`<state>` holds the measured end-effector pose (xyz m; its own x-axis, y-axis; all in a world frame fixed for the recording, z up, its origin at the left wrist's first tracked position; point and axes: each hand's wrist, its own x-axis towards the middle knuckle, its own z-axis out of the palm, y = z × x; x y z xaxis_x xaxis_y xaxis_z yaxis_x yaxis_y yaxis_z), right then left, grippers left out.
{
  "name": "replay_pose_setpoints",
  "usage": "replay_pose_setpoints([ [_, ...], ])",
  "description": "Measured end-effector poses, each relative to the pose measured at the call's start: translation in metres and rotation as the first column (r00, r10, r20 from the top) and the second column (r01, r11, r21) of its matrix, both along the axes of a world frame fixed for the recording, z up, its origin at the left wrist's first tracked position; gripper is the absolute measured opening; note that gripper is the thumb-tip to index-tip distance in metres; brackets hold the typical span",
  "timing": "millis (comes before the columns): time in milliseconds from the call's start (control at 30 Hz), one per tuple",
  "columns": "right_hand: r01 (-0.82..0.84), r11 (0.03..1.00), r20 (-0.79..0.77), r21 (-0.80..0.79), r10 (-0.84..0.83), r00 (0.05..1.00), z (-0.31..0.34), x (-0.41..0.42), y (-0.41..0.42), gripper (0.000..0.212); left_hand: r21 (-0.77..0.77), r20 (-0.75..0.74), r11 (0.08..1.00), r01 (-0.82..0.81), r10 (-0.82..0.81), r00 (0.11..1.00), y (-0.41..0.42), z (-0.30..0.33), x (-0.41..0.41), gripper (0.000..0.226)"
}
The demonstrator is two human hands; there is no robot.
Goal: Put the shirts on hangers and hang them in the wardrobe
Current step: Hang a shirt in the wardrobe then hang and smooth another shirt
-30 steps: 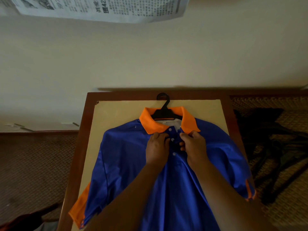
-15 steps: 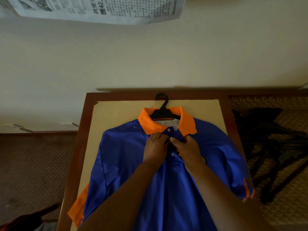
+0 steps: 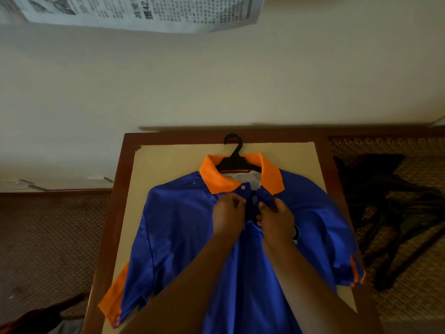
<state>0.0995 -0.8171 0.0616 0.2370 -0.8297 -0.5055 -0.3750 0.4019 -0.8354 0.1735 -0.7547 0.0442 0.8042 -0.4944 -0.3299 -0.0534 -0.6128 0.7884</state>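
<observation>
Two hands meet at the chest of a blue polo shirt [image 3: 183,237]: the left hand [image 3: 228,216] pinches one edge of the button placket [image 3: 254,203], the right hand [image 3: 277,219] grips the other edge, fingers curled into the cloth on both sides. The placket gapes between them, its top button [image 3: 243,187] undone just below the orange collar [image 3: 212,174]. The shirt lies flat, front up, on a pale board [image 3: 168,165] set on a dark wooden table [image 3: 120,179], its long axis running straight away from the person, collar at the far end. A black plastic hanger [image 3: 232,162] already sits inside the neck, its hook [image 3: 231,138] pointing away toward the wall, directly beyond the hands and about equally near to each. Buttoning appears to be the step in hand. Dark garments [image 3: 385,201] lie on a woven surface to the right; newspaper [image 3: 144,10] hangs above.
</observation>
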Motion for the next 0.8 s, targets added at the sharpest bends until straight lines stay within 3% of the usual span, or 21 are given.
replay_pose_setpoints([
  [100, 0.072, 0.991, 0.012, 0.116, -0.074, 0.997, -0.004, 0.001, 0.009, 0.014, -0.060, -0.186, 0.981, -0.186, 0.172, 0.967, 0.008, 0.008, -0.008, 0.014],
  [267, 0.000, 0.993, -0.002, 0.122, 0.000, 1.000, -0.003, 0.001, 0.016, 0.019, -0.135, -0.389, 0.939, -0.317, 0.244, 0.888, 0.012, 0.010, -0.017, 0.013],
  [600, -0.137, 0.990, -0.026, -0.017, 0.137, 0.990, 0.005, 0.002, 0.018, 0.012, -0.235, -0.494, 0.896, -0.378, 0.225, 0.840, 0.015, 0.021, -0.018, 0.016],
  [800, -0.165, 0.985, -0.022, -0.047, 0.164, 0.986, 0.005, 0.002, 0.019, 0.021, -0.233, -0.444, 0.919, -0.319, 0.191, 0.875, 0.016, 0.019, -0.017, 0.015],
])
